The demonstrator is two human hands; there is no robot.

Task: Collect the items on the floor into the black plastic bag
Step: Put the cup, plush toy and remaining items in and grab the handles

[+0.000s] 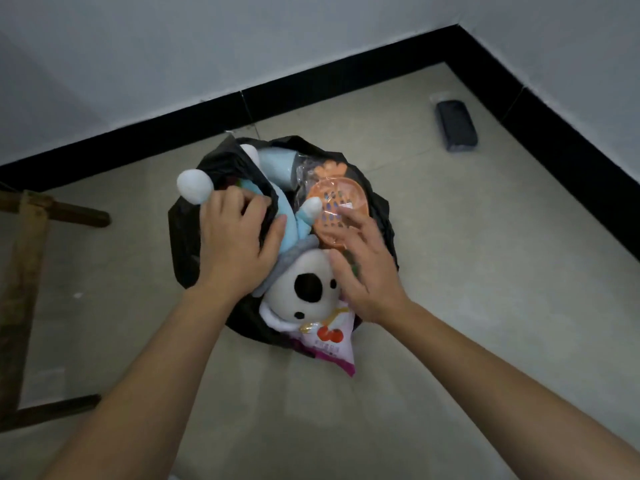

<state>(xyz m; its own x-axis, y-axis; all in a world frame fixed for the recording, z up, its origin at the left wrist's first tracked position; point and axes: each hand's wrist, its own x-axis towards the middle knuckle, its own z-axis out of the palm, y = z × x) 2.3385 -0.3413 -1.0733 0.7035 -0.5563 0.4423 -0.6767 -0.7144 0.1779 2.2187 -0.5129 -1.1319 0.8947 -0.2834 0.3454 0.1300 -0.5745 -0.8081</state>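
Observation:
A black plastic bag [185, 244] lies open on the floor near the room's corner. A white plush toy [304, 292] in light blue clothes fills most of its mouth, one white foot sticking out at the upper left. An orange plastic dish [337, 199] in clear wrap sits in the bag beside the toy. A white and purple snack packet [329, 344] with cherries pokes out at the bag's near edge. My left hand [235, 244] presses on the bag's left rim and the toy's body. My right hand [363, 268] hovers with fingers spread over the toy's head and the dish.
A dark flat object in clear wrap [456, 125] lies on the floor at the far right by the black skirting. A wooden frame [24, 278] stands at the left. Beige floor tiles surround the bag.

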